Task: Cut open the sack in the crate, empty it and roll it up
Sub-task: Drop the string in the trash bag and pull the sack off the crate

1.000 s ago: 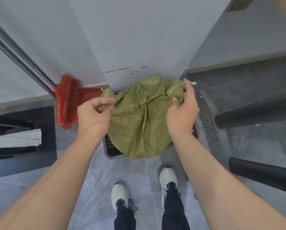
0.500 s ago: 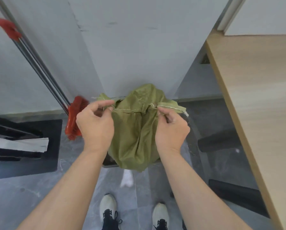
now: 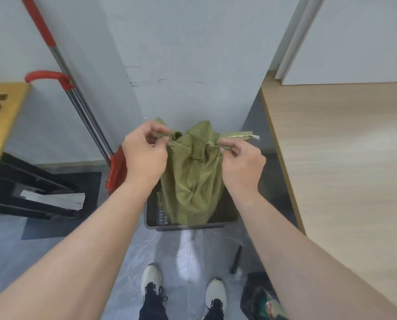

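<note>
An olive-green woven sack [image 3: 191, 181] hangs lifted, its lower part still inside a dark plastic crate [image 3: 227, 215] on the floor by the wall. My left hand [image 3: 144, 155] pinches the sack's top edge at the left corner. My right hand [image 3: 241, 162] pinches the top edge at the right, where a stitched hem with a pale thread [image 3: 239, 135] sticks out to the right. The top hem is stretched between both hands. What the sack holds is hidden.
A red broom [image 3: 116, 172] with a metal handle and a red-handled dustpan [image 3: 47, 76] lean on the wall at left. A black shelf [image 3: 31, 192] stands left, a wooden tabletop [image 3: 343, 158] right. My shoes stand below; a dark bag [image 3: 257, 294] lies at lower right.
Both hands have lifted the sack higher out of the crate and stretched its top hem. The view tilted up, so the table at right and the shelf at left came into view.
</note>
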